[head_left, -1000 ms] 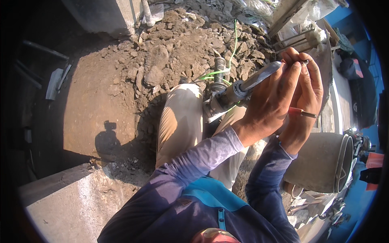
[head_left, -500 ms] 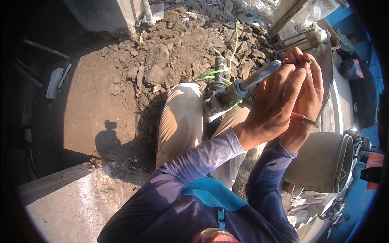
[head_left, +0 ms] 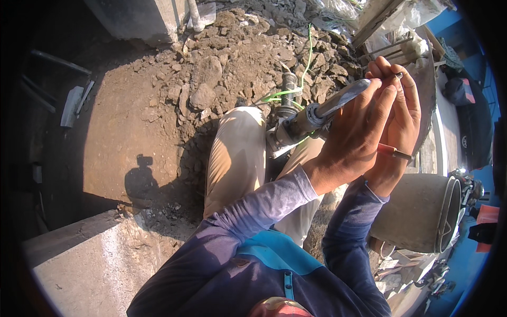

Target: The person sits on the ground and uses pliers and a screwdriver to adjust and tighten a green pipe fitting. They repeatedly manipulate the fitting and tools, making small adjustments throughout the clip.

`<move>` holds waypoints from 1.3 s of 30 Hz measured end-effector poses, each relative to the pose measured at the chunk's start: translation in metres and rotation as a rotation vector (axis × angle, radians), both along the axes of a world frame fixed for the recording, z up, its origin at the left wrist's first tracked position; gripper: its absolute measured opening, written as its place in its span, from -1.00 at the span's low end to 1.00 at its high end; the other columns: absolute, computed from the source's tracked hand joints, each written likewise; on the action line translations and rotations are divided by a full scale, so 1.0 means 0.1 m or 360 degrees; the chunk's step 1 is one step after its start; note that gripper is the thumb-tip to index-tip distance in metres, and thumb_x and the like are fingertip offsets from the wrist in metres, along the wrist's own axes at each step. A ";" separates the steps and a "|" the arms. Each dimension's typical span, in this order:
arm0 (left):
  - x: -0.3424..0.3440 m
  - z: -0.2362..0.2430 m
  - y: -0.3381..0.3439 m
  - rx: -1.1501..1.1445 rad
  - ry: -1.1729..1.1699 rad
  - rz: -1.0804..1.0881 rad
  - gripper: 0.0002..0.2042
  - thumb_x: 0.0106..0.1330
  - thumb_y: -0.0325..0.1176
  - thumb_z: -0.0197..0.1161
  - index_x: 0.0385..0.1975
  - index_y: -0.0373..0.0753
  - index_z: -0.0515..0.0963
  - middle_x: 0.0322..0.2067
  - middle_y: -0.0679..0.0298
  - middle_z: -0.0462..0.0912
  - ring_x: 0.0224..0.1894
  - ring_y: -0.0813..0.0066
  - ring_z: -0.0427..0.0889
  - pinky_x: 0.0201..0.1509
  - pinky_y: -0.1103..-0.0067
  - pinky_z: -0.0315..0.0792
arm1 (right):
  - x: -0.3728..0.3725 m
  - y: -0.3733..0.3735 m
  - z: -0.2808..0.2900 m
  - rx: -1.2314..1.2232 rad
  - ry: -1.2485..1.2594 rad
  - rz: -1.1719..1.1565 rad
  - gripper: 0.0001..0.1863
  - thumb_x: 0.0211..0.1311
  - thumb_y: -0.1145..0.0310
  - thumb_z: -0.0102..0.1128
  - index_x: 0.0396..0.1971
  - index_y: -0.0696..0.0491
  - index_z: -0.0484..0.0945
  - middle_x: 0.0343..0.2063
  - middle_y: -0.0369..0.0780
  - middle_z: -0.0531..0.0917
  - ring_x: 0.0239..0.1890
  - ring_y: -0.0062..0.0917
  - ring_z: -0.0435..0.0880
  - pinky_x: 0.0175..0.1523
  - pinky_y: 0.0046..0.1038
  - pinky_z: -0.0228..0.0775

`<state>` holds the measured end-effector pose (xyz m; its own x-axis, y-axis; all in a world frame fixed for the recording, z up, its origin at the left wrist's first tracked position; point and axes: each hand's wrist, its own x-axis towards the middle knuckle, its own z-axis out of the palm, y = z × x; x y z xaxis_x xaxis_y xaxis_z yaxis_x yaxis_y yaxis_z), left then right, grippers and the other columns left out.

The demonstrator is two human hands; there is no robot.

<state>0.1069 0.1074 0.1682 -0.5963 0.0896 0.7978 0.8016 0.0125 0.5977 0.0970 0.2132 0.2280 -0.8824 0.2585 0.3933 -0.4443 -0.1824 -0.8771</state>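
My two hands are raised close together at the upper right. The fingers of my left hand (head_left: pixel 351 142) are stretched out and slightly apart over my right palm; its thumb is hidden. My right hand (head_left: pixel 405 113) is turned palm inward, with a small dark piece (head_left: pixel 398 76) pinched at its fingertips; its kind is too small to tell. A red strip with a dark end (head_left: pixel 393 151) crosses by my right wrist. Just left of my hands, a power hammer (head_left: pixel 298 124) with a thick metal bit (head_left: pixel 346 98) rests between my knees, bit pointing up and right.
A green cord (head_left: pixel 306 68) runs from the power hammer over broken rubble (head_left: pixel 211 74). At the right lies a grey drum (head_left: pixel 412 211) on its side, near wood scraps. A concrete ledge (head_left: pixel 95 259) stands at lower left, a pillar (head_left: pixel 142 21) at upper left.
The fingertips of my right hand have shifted slightly left and up, and the dark piece has turned a little. The red strip has tilted slightly. My left hand has hardly moved.
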 end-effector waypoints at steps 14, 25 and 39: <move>-0.07 0.02 0.00 0.0112 0.0032 0.0110 -0.26 0.40 -0.55 0.22 0.57 -0.46 0.10 0.33 -0.39 0.38 0.32 -0.38 0.47 0.38 0.04 0.39 | 0.13 -0.05 0.11 -0.0028 0.0099 0.0339 0.05 0.48 -0.39 0.07 0.56 0.26 0.21 0.42 0.20 0.48 0.49 -0.05 0.49 0.57 -0.11 0.34; -0.10 0.02 -0.01 0.0272 0.0039 -0.0077 -0.17 0.40 -0.24 0.45 0.50 -0.50 0.13 0.38 -0.23 0.46 0.34 -0.27 0.53 0.43 0.10 0.40 | 0.25 -0.41 0.13 0.0043 0.0127 -0.0225 -0.23 0.52 0.04 -0.18 0.46 0.39 0.34 0.23 0.11 0.59 0.30 -0.13 0.59 0.47 -0.14 0.40; 0.00 -0.09 0.00 0.0239 -0.0221 -0.0124 -0.20 0.29 -0.51 0.50 0.45 -0.37 0.13 0.33 -0.23 0.43 0.38 -0.27 0.50 0.46 0.10 0.35 | 0.23 -0.38 0.17 0.0286 0.0115 -0.0359 -0.27 0.36 0.14 -0.12 0.31 0.44 0.45 0.18 0.18 0.64 0.22 -0.08 0.68 0.43 -0.13 0.46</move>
